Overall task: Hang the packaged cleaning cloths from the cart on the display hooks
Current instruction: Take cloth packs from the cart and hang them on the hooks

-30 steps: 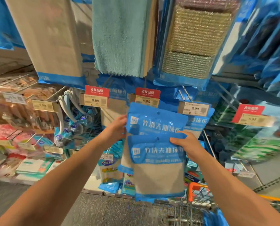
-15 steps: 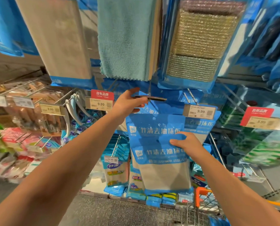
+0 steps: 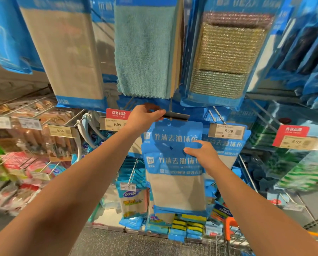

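Head view, centre of frame: two packaged cleaning cloths (image 3: 174,163) held fanned in right hand (image 3: 203,154), pinched at blue headers. Left hand (image 3: 145,117) pinching flipped-up price-tag holder (image 3: 176,116) above. Probably light, floppy, slick film; best gripped near hang hole.

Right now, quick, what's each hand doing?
Left hand: pinching the price tag holder, flipped up at the hook's tip.
Right hand: holding two cloth packs below it.
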